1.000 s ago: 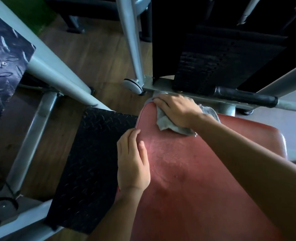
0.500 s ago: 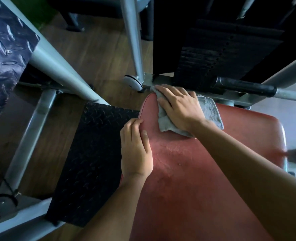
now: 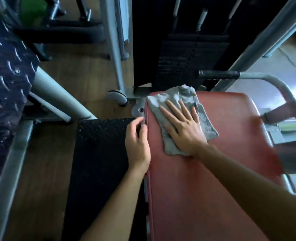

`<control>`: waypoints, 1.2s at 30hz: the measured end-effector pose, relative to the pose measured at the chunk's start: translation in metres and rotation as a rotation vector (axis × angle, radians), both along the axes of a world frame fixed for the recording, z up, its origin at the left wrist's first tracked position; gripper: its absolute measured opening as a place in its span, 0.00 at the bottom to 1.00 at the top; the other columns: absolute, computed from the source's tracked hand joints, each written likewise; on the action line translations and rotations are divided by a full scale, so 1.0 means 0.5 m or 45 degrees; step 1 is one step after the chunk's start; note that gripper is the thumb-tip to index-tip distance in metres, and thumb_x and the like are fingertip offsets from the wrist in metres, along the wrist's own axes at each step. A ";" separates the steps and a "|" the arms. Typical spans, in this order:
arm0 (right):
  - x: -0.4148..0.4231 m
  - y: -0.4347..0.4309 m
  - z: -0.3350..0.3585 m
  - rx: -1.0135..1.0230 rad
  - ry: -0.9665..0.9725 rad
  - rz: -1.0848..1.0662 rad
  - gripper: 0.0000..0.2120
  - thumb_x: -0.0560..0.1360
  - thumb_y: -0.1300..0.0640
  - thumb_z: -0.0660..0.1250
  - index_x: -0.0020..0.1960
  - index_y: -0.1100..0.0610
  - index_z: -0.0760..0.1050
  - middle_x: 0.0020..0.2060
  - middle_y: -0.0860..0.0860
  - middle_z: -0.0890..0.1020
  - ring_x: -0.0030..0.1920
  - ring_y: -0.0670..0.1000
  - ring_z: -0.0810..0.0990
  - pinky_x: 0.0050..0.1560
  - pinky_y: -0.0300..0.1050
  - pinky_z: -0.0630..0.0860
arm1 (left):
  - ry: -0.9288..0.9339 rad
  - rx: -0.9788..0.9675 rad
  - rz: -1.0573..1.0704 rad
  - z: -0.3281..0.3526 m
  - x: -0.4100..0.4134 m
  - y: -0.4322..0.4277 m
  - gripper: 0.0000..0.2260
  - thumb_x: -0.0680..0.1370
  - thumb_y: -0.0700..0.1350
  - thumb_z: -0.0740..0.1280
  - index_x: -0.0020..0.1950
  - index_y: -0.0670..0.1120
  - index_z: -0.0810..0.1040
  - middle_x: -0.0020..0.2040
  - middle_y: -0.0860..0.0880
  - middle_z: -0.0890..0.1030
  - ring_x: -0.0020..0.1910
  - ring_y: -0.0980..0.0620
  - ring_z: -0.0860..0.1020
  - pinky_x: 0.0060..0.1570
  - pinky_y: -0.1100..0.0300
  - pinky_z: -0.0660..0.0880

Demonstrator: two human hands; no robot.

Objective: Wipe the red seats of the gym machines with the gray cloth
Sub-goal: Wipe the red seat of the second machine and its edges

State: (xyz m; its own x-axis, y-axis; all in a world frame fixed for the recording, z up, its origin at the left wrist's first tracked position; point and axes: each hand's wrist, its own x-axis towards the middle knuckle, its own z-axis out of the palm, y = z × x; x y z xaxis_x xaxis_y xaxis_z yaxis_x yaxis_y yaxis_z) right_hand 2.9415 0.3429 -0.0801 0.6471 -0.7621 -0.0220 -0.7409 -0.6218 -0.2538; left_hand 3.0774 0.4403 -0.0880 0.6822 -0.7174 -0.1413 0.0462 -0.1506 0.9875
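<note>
Gray cloth [image 3: 174, 99] lies spread and rumpled on the far left corner of the red seat [image 3: 213, 180]. Its far edge is bunched up at the seat's back rim, and 1 corner reaches toward the seat's middle. Right hand [image 3: 183, 126] sits flat on top of the cloth, palm down, fingers straight and fanned, pressing it to the seat; nothing is pinched. The right forearm crosses the seat from the lower right.

Left hand [image 3: 137, 143] is at the seat's left edge, just beside the cloth and apart from it, fingers bent with their tips at the rim. Blur there, so cannot tell whether they clasp the edge or only rest against it. The seat's right side is smeared by motion blur.

Right beside the seat on the left is a black diamond-plate footplate [image 3: 102, 153], with wood-plank floor [image 3: 44, 171] beyond it. A pale gray frame tube [image 3: 56, 94] slants down toward the footplate's far corner. A second diamond-plate panel [image 3: 4, 75] fills the left margin.

Behind the seat stands a dark weight stack [image 3: 187, 66]. To its right is a black-gripped handle [image 3: 218, 75] on a bent gray bar.
</note>
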 end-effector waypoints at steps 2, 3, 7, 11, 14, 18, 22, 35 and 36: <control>-0.019 0.064 0.000 -0.002 -0.010 -0.057 0.26 0.83 0.42 0.45 0.81 0.42 0.52 0.81 0.43 0.52 0.81 0.54 0.44 0.78 0.65 0.47 | -0.168 -0.014 -0.082 0.003 0.011 0.013 0.14 0.79 0.46 0.61 0.62 0.48 0.79 0.58 0.54 0.78 0.58 0.62 0.75 0.59 0.73 0.67; -0.026 0.094 0.000 0.013 0.008 -0.085 0.27 0.83 0.42 0.45 0.81 0.42 0.50 0.81 0.43 0.51 0.81 0.53 0.42 0.78 0.64 0.46 | -0.258 -0.023 -0.125 0.005 0.011 0.018 0.13 0.79 0.46 0.61 0.62 0.47 0.78 0.58 0.53 0.78 0.59 0.61 0.75 0.60 0.72 0.67; -0.054 0.183 0.020 0.262 -0.210 -0.160 0.27 0.81 0.41 0.44 0.80 0.40 0.54 0.80 0.40 0.48 0.80 0.47 0.39 0.79 0.58 0.43 | -0.618 -0.028 -0.222 0.018 -0.033 0.041 0.12 0.81 0.44 0.61 0.61 0.44 0.79 0.60 0.49 0.78 0.62 0.52 0.75 0.66 0.62 0.69; -0.137 0.173 0.035 0.120 -0.628 -0.595 0.22 0.81 0.46 0.52 0.72 0.47 0.73 0.77 0.43 0.64 0.79 0.48 0.58 0.77 0.52 0.55 | -1.032 0.114 -0.220 0.041 -0.117 0.046 0.13 0.79 0.43 0.65 0.62 0.44 0.80 0.64 0.46 0.77 0.65 0.44 0.75 0.67 0.45 0.70; -0.216 0.151 0.013 0.167 -0.807 -0.848 0.22 0.81 0.49 0.54 0.71 0.52 0.74 0.74 0.48 0.70 0.77 0.49 0.63 0.77 0.57 0.59 | -1.190 0.258 -0.460 0.046 -0.193 0.013 0.20 0.80 0.52 0.60 0.70 0.46 0.75 0.72 0.44 0.72 0.72 0.43 0.70 0.70 0.39 0.67; -0.246 0.154 -0.021 0.109 -0.855 -0.789 0.20 0.81 0.53 0.57 0.71 0.55 0.74 0.72 0.50 0.73 0.77 0.49 0.64 0.76 0.55 0.62 | -1.454 0.584 -0.583 0.002 -0.237 -0.020 0.30 0.81 0.63 0.51 0.79 0.49 0.65 0.81 0.43 0.60 0.81 0.37 0.56 0.77 0.35 0.50; -0.245 0.158 -0.021 0.110 -0.831 -0.773 0.23 0.80 0.50 0.55 0.72 0.55 0.72 0.73 0.50 0.72 0.77 0.50 0.62 0.77 0.52 0.59 | -1.581 0.558 -0.632 -0.010 -0.212 0.000 0.31 0.81 0.65 0.49 0.81 0.52 0.63 0.82 0.45 0.58 0.81 0.37 0.56 0.77 0.34 0.51; -0.249 0.163 -0.013 0.151 -0.734 -0.693 0.26 0.78 0.44 0.54 0.72 0.53 0.72 0.74 0.49 0.70 0.79 0.52 0.57 0.77 0.52 0.53 | -1.301 0.710 -0.513 0.024 -0.162 0.066 0.25 0.81 0.65 0.58 0.78 0.62 0.63 0.82 0.58 0.54 0.82 0.47 0.48 0.73 0.41 0.62; -0.249 0.163 -0.012 0.156 -0.729 -0.686 0.27 0.78 0.44 0.54 0.73 0.53 0.72 0.75 0.49 0.70 0.79 0.53 0.57 0.77 0.53 0.53 | -1.292 0.697 -0.495 0.025 -0.162 0.064 0.24 0.81 0.64 0.59 0.77 0.62 0.66 0.82 0.58 0.56 0.82 0.48 0.51 0.72 0.42 0.63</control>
